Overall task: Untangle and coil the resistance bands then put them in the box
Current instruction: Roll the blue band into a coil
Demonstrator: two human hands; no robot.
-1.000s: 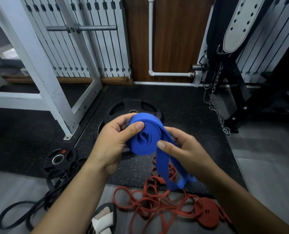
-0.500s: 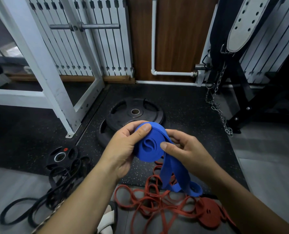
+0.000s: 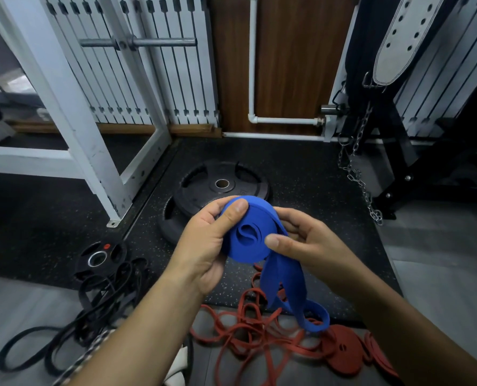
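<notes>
A blue resistance band (image 3: pixel 249 235) is rolled into a thick coil in front of me, with a loose looped tail hanging down to the lower right. My left hand (image 3: pixel 204 246) grips the coil, thumb pressed on its top edge. My right hand (image 3: pixel 306 243) holds the coil's right side, thumb on the flat face, fingers behind. On the floor below lies a tangle of red bands (image 3: pixel 259 335) with a rolled red coil (image 3: pixel 343 349) beside it. A heap of black bands (image 3: pixel 101 310) lies at the lower left. No box is in view.
A large black weight plate (image 3: pixel 204 188) lies on the speckled rubber mat behind my hands, a small plate (image 3: pixel 99 257) at the left. A white rack frame (image 3: pixel 73 107) stands at the left. A chain (image 3: pixel 354 174) hangs from dark equipment at the right.
The coil has grown tighter and the hanging tail shorter. Both hands stay on the band while the view has tilted down slightly.
</notes>
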